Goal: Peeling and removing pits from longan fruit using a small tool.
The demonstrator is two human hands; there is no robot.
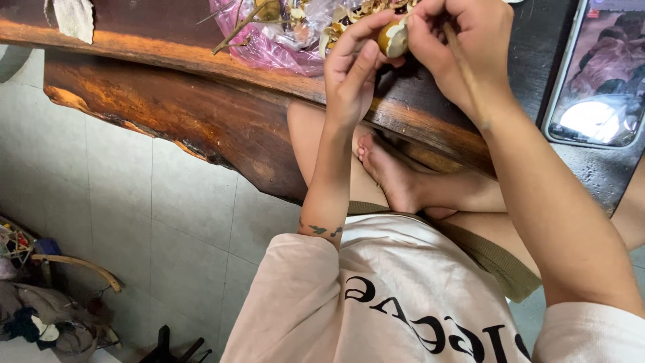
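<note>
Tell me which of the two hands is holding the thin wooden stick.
The right hand: the thin wooden stick runs along its back while its fingertips pinch the small brown fruit. The left hand only steadies that fruit, with no stick.

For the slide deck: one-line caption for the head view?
Both hands, left hand and right hand, peel a small round fruit over a pink bag of peelings.
</note>
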